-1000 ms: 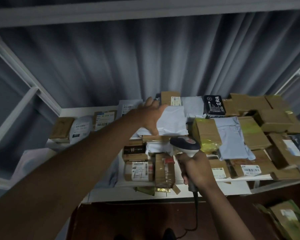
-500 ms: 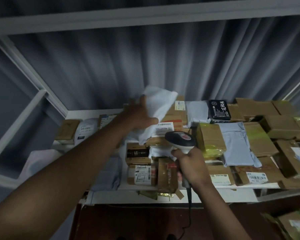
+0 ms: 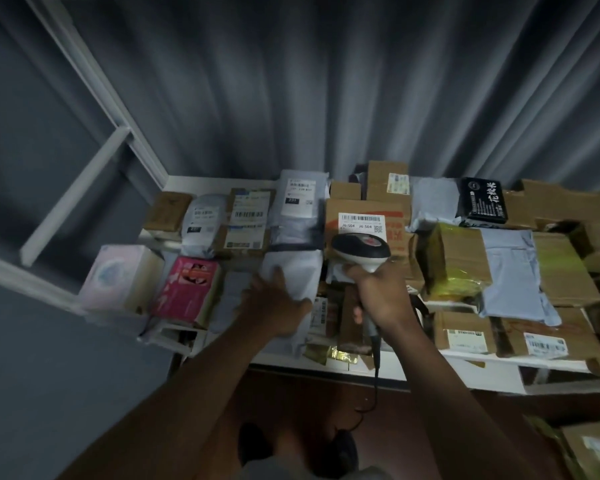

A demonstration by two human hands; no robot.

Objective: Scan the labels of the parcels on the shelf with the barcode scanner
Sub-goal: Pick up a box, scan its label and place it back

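From the head camera, the right hand (image 3: pixel 383 299) is wrapped around the handle of the scanner (image 3: pixel 361 252), fingers curled tight on the grip, with the cable (image 3: pixel 376 372) trailing down from the handle's base toward the floor. The scanner's head sits just above the knuckles and points away from the person, directly below the white barcode label (image 3: pixel 361 223) on a brown box (image 3: pixel 364 216) near the middle of the shelf (image 3: pixel 361 370); head and label look close, but whether they touch cannot be told. The left hand (image 3: pixel 274 306) lies flat on a white mailer (image 3: pixel 291 268) just left of the scanner, its fingers (image 3: pixel 274 277) straight and spread, pressing on the bag rather than gripping it. The shelf is crowded with parcels. Behind the mailer lies a second grey-white bag (image 3: pixel 297 202) with its label facing up, and to its left a labelled box (image 3: pixel 248 216) and a rounded white pouch (image 3: pixel 203 220). At the left front stand a pink packet (image 3: pixel 187 289) and a pale box (image 3: pixel 118 275). To the right of the scanner lies a box taped in yellow (image 3: pixel 454 261), then a pale blue mailer (image 3: pixel 513 271), with a black packet (image 3: pixel 482 200) behind them and more brown cartons toward the right edge. Two labelled cartons (image 3: pixel 465 332) sit at the right front edge. A grey curtain (image 3: pixel 326 81) hangs behind the shelf.
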